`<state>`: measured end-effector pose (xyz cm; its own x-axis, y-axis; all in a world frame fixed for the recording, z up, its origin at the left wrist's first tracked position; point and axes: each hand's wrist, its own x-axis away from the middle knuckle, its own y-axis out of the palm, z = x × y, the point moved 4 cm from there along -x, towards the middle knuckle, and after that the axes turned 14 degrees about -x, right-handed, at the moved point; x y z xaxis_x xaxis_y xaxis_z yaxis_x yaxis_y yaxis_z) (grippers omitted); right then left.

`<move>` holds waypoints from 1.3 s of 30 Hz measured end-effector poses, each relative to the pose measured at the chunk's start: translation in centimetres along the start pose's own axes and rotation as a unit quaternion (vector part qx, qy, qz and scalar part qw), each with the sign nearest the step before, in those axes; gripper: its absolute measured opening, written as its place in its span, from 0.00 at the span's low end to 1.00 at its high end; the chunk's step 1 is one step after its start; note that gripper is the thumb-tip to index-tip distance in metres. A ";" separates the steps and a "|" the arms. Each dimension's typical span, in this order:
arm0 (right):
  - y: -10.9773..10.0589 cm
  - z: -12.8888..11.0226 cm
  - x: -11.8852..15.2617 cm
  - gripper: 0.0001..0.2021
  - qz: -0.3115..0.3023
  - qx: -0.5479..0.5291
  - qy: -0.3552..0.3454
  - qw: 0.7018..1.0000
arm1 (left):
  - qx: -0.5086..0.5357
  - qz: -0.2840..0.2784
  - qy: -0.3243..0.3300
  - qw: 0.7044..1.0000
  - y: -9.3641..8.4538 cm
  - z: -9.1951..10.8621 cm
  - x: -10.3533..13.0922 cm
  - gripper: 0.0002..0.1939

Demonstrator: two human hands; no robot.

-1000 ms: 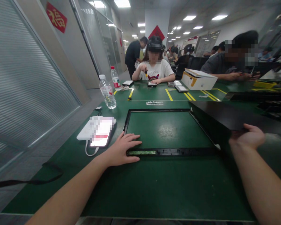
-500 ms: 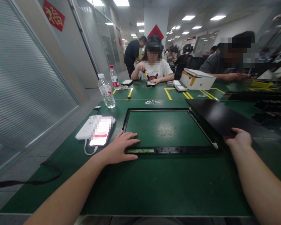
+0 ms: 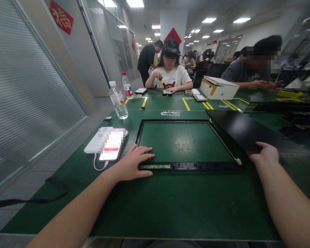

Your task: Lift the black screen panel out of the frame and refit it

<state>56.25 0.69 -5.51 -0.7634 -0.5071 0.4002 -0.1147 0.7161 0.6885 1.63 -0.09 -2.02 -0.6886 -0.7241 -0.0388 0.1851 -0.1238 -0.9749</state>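
A thin black rectangular frame lies flat on the green table, with a green circuit strip along its near side. My left hand rests on the frame's near left corner, fingers spread. At the right, my right hand grips the near edge of a flat black panel, thumb on top and the other fingers mostly hidden beneath. The panel tilts and sits beside the frame's right side, its far left corner close to the frame's far right corner.
Left of the frame lie a lit phone on a cable and a white box-like item. Two water bottles stand behind them. A white carton is farther back. Across the table sits a person; another person is at right.
Both hands, the frame and the panel keep almost the same places. The whole view has shifted very slightly.
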 end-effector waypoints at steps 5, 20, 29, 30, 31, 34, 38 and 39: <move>0.2 0.1 1.6 0.16 0.063 0.000 0.005 0.998 | 0.000 -0.005 -0.001 1.000 -0.2 0.1 0.0 0.34; 2.9 -1.0 6.1 0.10 0.011 -0.052 -0.062 0.997 | 0.024 -0.005 -0.019 1.000 -0.4 -0.2 0.0 0.42; 3.9 -1.7 7.5 0.12 -0.136 -0.047 -0.074 0.987 | 0.090 0.110 -0.148 0.979 -1.9 -0.6 -0.1 0.34; 3.8 -1.9 7.4 0.12 -0.143 -0.048 -0.079 0.985 | 0.098 0.136 -0.177 0.970 -2.0 -0.9 0.0 0.34; 3.8 -2.0 7.4 0.11 -0.147 -0.044 -0.081 0.985 | 0.112 0.161 -0.206 0.959 -2.1 -1.3 0.0 0.33; 3.7 -2.1 7.8 0.09 -0.142 0.001 -0.075 0.987 | 0.211 0.218 -0.274 0.912 -1.9 -2.5 0.2 0.32; 3.7 -2.1 8.6 0.09 -0.138 0.086 -0.060 0.985 | 0.387 0.252 -0.304 0.834 -1.5 -2.9 0.2 0.30; 3.6 -2.1 8.6 0.09 -0.132 0.104 -0.051 0.984 | 0.424 0.251 -0.306 0.814 -1.5 -2.8 0.1 0.29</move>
<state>50.60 -2.06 1.67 -0.7478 -0.6460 0.1531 -0.4380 0.6534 0.6174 -0.67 1.89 -1.18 0.0546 -0.9984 -0.0161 0.9321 0.0568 -0.3577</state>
